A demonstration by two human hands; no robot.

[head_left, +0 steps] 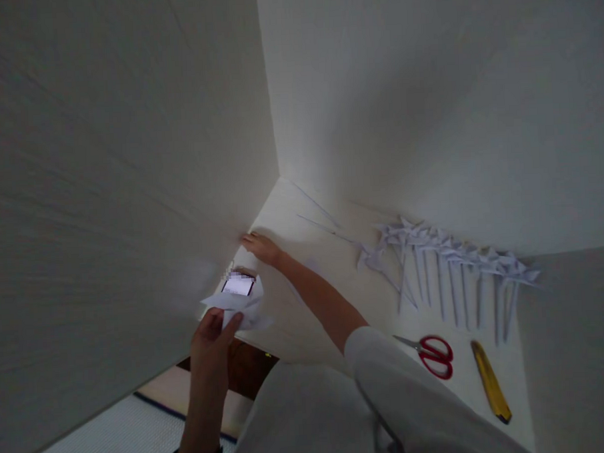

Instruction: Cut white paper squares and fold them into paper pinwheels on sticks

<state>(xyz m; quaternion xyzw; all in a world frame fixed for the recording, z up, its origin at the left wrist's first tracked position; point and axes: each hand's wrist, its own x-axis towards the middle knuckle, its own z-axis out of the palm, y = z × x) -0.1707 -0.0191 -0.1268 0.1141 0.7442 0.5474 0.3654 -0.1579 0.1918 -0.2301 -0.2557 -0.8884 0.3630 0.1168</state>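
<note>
My left hand [212, 334] is closed on a folded piece of white paper [230, 302], thumb on top and fingers beneath. Just beyond the paper lies a phone [238, 285] with a lit screen, partly covered by the paper. My right hand [263, 247] reaches across to the table's edge by the left wall. Its fingers look curled together there, and what they hold, if anything, is too small and dim to make out.
Several white paper pinwheels [447, 243] with paper sticks lie in a row at right. Nearer are red-handled scissors [435, 356] and a yellow utility knife [490, 382]. Thin paper sticks [316, 222] lie toward the corner. Walls stand close at left [129, 160] and behind the white table [306, 320].
</note>
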